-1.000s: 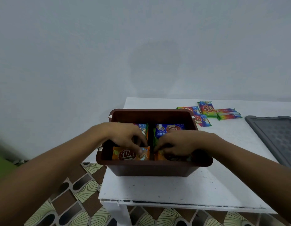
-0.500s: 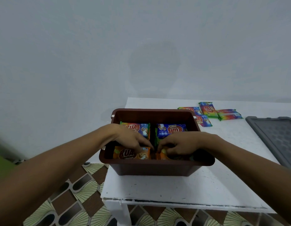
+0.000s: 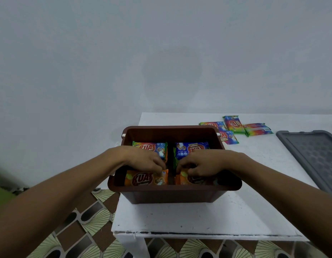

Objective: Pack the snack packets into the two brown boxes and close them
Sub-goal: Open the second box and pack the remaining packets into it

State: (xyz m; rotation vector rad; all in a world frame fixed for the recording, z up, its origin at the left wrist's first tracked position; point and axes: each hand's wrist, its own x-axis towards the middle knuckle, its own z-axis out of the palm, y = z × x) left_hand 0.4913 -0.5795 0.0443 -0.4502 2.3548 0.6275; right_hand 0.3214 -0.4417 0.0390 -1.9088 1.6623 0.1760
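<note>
A brown box (image 3: 172, 194) stands open on the white table (image 3: 198, 216), near its front left corner. Several colourful snack packets lie inside in two rows. Both my hands are down in the box. My left hand (image 3: 144, 161) pinches the right end of the near left orange packet (image 3: 142, 180) with curled fingers. My right hand (image 3: 200, 165) grips the top of the near right orange packet (image 3: 183, 180), which it mostly hides. Two blue packets (image 3: 191, 149) lie at the back of the box.
Several loose snack packets (image 3: 234, 127) lie on the table behind the box to the right. A grey lid (image 3: 315, 155) lies flat at the right edge. A grey wall rises behind. Patterned floor (image 3: 83, 229) shows left of and below the table.
Both hands have stayed inside the box on the near packets, with the fingers shifting slightly towards the middle gap. The back left packet shows more than a second ago.
</note>
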